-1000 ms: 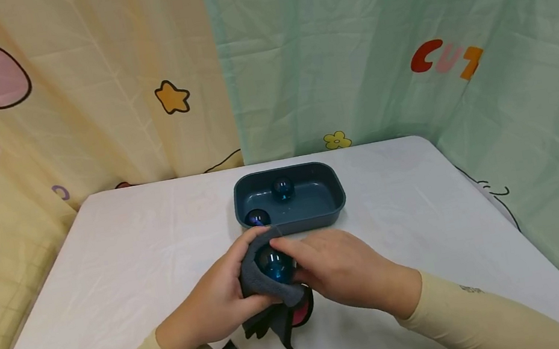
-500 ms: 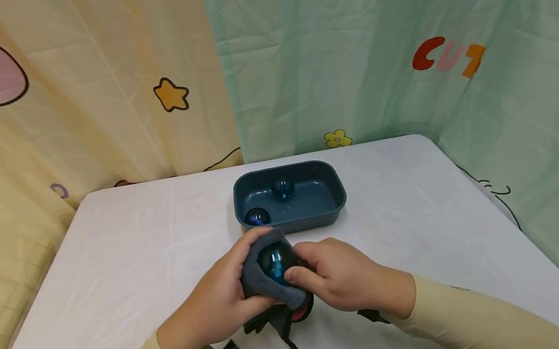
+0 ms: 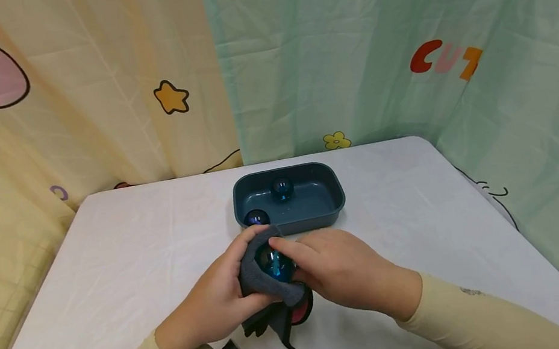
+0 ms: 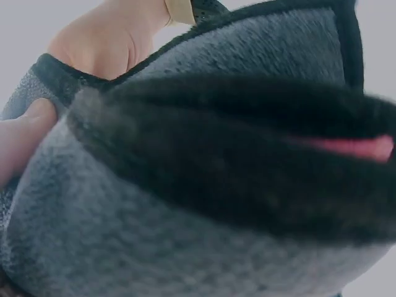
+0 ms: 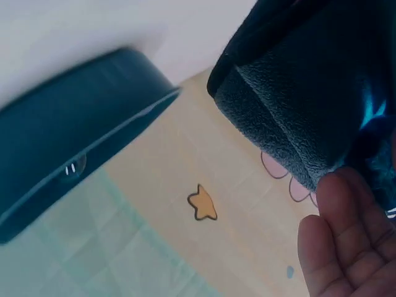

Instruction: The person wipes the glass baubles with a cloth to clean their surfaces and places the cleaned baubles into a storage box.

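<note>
My left hand (image 3: 217,303) cups a grey fleecy cloth (image 3: 257,278) with black edging, which wraps partly round a shiny blue glass ball (image 3: 275,263). From the other side my right hand (image 3: 346,267) pinches the ball at the cloth's opening, one digit at its upper edge and another lower down. Black flaps, a strap and a pinkish-red patch hang below the cloth. Close up in the left wrist view, the fleece (image 4: 124,229) fills most of the picture. In the right wrist view, the right fingers (image 5: 352,241) lie against the ball, mostly in shadow.
Just beyond the hands stands a dark blue-grey rectangular tub (image 3: 313,215). Inside it lie two more glass balls, one near the middle (image 3: 282,188) and one at the near left corner (image 3: 256,218). A white-covered table (image 3: 122,254) meets patterned curtains (image 3: 318,40) behind.
My right hand turned, its thumb dropping lower on the ball half a second ago, then turned back to about its earlier pose. The left hand and cloth stayed nearly in place.
</note>
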`<state>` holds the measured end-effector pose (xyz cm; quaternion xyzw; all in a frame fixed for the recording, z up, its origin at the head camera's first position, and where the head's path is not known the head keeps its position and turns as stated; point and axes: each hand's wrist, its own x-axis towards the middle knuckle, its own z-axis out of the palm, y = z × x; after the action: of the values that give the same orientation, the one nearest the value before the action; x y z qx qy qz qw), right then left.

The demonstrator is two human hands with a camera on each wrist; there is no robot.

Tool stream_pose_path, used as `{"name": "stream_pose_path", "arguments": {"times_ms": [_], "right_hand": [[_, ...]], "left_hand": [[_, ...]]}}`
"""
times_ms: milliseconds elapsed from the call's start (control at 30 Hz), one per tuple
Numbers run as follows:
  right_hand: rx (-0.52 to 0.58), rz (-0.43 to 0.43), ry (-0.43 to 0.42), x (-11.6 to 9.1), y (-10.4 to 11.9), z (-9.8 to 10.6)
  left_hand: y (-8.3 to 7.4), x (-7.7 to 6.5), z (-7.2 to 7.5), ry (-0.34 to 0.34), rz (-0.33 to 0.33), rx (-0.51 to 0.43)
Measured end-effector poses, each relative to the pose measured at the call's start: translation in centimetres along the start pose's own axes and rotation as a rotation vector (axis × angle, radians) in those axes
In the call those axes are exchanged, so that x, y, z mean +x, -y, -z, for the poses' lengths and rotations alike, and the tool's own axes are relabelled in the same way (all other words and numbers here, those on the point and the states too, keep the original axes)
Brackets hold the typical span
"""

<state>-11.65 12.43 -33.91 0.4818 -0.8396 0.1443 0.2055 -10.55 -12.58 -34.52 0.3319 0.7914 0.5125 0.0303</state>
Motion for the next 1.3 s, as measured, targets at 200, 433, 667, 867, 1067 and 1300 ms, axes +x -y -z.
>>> {"name": "stream_pose_path", "arguments": {"times_ms": [200, 433, 667, 867, 1067, 1300], "right_hand": [[0.446, -0.306, 0.160, 0.0, -0.1, -0.5], [0.438, -0.328, 0.140, 0.0, 0.2, -0.4], [0.160, -0.107, 0.109, 0.3, 0.5, 0.7], [0.147, -0.105, 0.064, 0.0, 0.3, 0.0], [0.546, -0.367, 0.155, 0.0, 0.2, -0.6], [0.337, -0.232, 0.101, 0.1, 0.2, -0.2]], "left_hand": [[-0.3, 0.0, 0.0, 0.035, 0.035, 0.069], [-0.2, 0.1, 0.0, 0.003, -0.006, 0.069], [-0.1, -0.1, 0.5, -0.017, -0.040, -0.018], [-0.3, -0.1, 0.2, 0.003, -0.007, 0.029], [-0.2, -0.2, -0.1, 0.009, 0.021, 0.117], [0.1, 0.0, 0.1, -0.022, -0.041, 0.007]]}}
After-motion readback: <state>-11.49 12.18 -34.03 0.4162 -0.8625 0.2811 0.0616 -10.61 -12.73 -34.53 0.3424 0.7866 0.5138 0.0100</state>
